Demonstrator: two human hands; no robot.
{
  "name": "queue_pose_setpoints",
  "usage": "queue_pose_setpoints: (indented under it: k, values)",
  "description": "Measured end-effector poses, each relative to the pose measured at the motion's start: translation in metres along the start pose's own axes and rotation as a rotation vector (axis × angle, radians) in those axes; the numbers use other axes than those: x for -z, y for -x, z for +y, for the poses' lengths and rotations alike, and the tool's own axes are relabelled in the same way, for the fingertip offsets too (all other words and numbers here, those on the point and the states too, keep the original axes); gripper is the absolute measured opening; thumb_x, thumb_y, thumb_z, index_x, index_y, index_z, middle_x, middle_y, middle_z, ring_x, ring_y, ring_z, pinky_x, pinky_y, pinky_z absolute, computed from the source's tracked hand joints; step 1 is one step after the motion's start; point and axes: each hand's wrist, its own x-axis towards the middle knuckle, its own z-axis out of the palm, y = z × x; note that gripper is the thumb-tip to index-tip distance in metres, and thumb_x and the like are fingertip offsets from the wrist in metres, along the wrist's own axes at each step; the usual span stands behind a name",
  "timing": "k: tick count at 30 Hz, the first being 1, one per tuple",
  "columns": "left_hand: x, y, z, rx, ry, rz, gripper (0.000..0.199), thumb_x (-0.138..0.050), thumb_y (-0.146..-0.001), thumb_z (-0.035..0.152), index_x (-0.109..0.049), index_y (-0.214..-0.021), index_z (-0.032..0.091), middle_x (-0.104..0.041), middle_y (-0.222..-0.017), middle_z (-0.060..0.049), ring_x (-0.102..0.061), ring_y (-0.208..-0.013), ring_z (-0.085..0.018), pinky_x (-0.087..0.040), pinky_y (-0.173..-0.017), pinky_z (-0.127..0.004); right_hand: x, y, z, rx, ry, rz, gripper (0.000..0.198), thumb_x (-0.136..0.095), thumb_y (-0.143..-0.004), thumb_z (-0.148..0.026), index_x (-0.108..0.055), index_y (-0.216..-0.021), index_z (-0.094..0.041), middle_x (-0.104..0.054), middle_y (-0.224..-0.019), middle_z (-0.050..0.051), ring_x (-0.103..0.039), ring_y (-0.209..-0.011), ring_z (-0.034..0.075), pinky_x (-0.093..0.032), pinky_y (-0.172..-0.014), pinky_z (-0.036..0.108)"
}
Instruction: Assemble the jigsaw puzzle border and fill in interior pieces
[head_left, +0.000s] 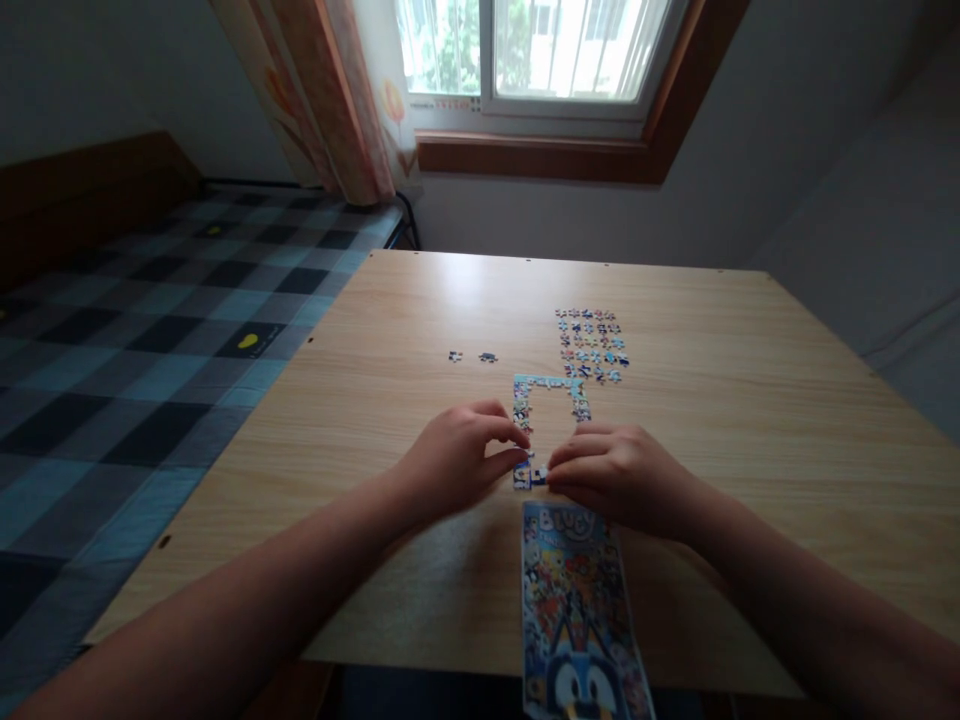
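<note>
A jigsaw puzzle frame (520, 410) lies partly joined on the table, its middle bare wood. At its lower left side is my left hand (469, 450), thumb and forefinger curved around a small puzzle piece (531, 454). My right hand (611, 470) rests at the lower right corner with its fingers drawn together. Its fingertips are on a puzzle piece (539, 476) of the bottom edge, and they hide part of that corner. Just below the frame lies a blue picture sheet (574, 610) with a cartoon dog and the word "Bluey".
Loose puzzle pieces (592, 342) lie in rows beyond the frame to the right. Two more, a pale piece (455, 356) and a dark piece (487, 357), sit apart on the left. The wooden table (360, 400) borders a checked bed (225, 280); a window (570, 50) is behind.
</note>
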Motion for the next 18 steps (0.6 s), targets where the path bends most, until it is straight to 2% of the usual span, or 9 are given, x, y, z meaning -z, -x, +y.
queue_pose_setpoints:
  k: [10,18]
  values:
    - [-0.0066,0.0021,-0.0053,0.009,-0.164,-0.085,0.007,-0.074,-0.082,0.03,-0.076,-0.086,0.025,-0.07,-0.091,-0.001,-0.061,-0.073,-0.014,-0.044,-0.067,-0.029,-0.0068,0.0001,0.0011,-0.011,0.009,-0.055,0.019,-0.06,-0.099,-0.026,-0.076,-0.092,-0.023,-0.077,-0.091,0.001,-0.066,-0.079,0.015,-0.051,-0.069,0.031]
    - [-0.0063,0.0007,-0.0039,0.048,-0.194,-0.119,0.005,-0.073,-0.082,0.03,-0.074,-0.083,0.025,-0.067,-0.088,0.001,-0.058,-0.07,-0.013,-0.042,-0.065,-0.028,-0.0064,-0.0044,-0.0015,0.016,0.083,-0.084,0.021,-0.058,-0.099,-0.024,-0.076,-0.087,-0.022,-0.077,-0.086,0.001,-0.065,-0.076,0.015,-0.047,-0.068,0.032]
